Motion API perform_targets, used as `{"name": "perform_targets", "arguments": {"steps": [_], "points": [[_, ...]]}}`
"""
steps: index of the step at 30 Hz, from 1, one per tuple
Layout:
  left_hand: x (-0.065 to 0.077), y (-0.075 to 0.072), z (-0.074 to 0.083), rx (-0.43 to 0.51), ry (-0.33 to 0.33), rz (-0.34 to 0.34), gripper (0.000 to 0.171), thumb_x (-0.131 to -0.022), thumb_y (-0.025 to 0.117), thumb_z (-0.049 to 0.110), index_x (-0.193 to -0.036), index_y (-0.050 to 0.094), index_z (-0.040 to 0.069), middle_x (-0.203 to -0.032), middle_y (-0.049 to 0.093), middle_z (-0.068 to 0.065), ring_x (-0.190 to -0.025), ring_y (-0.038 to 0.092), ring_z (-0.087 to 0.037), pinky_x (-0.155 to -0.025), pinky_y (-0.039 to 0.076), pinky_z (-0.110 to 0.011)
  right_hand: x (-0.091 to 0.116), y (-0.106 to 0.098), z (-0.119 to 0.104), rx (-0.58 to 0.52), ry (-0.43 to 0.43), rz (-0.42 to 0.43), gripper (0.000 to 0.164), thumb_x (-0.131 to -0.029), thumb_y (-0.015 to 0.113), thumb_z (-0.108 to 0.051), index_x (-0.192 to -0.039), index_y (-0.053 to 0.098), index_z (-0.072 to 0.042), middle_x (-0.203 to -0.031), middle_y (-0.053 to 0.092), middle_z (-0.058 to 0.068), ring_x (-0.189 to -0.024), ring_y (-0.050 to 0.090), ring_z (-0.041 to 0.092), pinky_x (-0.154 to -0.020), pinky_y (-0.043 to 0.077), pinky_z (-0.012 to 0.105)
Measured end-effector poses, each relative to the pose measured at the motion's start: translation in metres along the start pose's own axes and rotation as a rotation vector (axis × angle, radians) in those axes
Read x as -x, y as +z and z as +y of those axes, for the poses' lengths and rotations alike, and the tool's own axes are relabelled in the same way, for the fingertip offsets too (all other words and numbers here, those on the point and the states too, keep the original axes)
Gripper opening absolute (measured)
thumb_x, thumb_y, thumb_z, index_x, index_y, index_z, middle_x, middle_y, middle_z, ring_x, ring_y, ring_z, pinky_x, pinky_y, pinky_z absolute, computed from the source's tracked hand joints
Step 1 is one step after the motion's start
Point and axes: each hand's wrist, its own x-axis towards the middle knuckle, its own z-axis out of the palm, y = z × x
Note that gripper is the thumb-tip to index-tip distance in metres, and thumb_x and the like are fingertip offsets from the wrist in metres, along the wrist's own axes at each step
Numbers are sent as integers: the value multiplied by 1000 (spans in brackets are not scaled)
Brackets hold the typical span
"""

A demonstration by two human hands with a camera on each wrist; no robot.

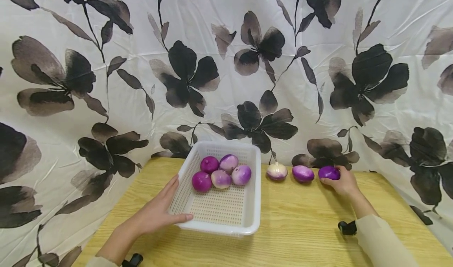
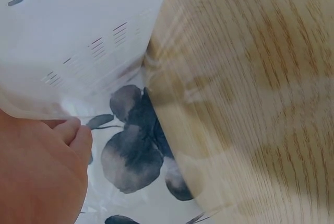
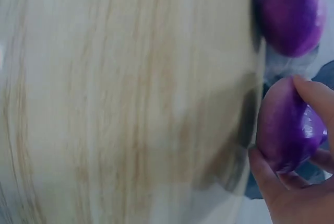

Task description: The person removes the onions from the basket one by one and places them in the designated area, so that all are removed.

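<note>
My right hand grips a purple onion at the table's back edge, thumb and fingers on either side of it. The right wrist view shows this onion between the thumb and fingers. To its left, in a row, lie another purple onion and a pale, purple-tinged onion. A white perforated plastic basket holds several purple and pale onions toward its back. My left hand rests spread at the basket's near left corner, thumb over the front rim, fingers against the left side.
The wooden table carries the basket left of centre and the onion row along its back edge. A cloth with dark flowers hangs right behind it. Black devices sit at both wrists.
</note>
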Motion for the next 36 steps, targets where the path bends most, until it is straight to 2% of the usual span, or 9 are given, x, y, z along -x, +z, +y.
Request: {"name": "perform_targets", "arguments": {"steps": [10, 17, 24, 26, 31, 36], "points": [[0, -1, 2, -1, 3, 0, 125, -79, 74, 72, -163, 15, -1, -172, 4, -14, -152, 20, -45, -117, 28, -65, -4, 4, 14, 45, -14, -14, 86, -90, 75, -25, -140, 29, 27, -135, 37, 53, -125, 39, 65, -108, 34, 71], [-2, -1, 1, -12, 10, 1, 127, -78, 72, 75, -163, 14, 0, -172, 3, -14, -152, 21, -45, -116, 28, -65, 1, -1, 10, 14, 7, -40, 90, -92, 75, -27, -143, 23, 26, -138, 34, 53, -127, 37, 65, -110, 33, 71], [-1, -1, 3, -8, -3, -9, 125, -80, 74, 70, -163, 13, -1, -172, 4, -16, -152, 20, -45, -116, 29, -65, 9, -11, 3, 16, 7, -59, 93, -93, 75, -28, -146, 20, 24, -141, 31, 52, -130, 33, 66, -109, 31, 74], [-1, -1, 3, -7, -4, -10, 125, -80, 74, 70, -163, 13, -1, -172, 4, -16, -152, 20, -45, -116, 29, -65, 12, -14, 0, 21, 10, -57, 94, -93, 75, -29, -148, 18, 24, -143, 28, 52, -132, 28, 67, -109, 28, 76], [0, -2, 3, -18, -2, -7, 126, -79, 72, 73, -163, 13, -1, -172, 3, -16, -152, 21, -47, -115, 30, -66, 19, -20, -15, 56, -34, -30, 93, -92, 76, -28, -148, 21, 23, -143, 28, 50, -132, 27, 65, -107, 28, 77], [0, -2, 2, -18, 3, -5, 127, -79, 71, 75, -163, 13, -1, -172, 3, -16, -151, 22, -48, -115, 30, -67, 28, -19, -42, 70, -85, -37, 89, -92, 75, -28, -148, 25, 20, -138, 34, 48, -125, 37, 62, -100, 41, 73]]}}
